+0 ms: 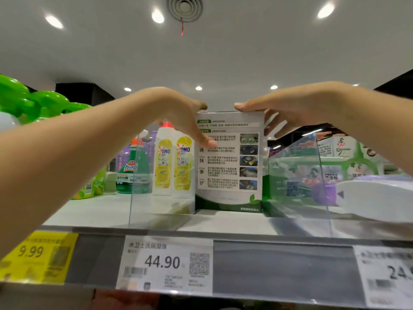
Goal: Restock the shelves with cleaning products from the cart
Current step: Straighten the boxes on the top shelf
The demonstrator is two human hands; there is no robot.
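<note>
Atop the shelf (225, 223), left hand (182, 115) and right hand (290, 107) clamp the box (223, 173) between them.

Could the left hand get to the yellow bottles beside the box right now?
Probably, once it lets go: the left hand grips the box, and the yellow bottles stand right beside it with nothing between them.

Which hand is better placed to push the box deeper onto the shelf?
Probably the left hand: it touches the front of the box, while the right hand grips only the top corner.
</note>
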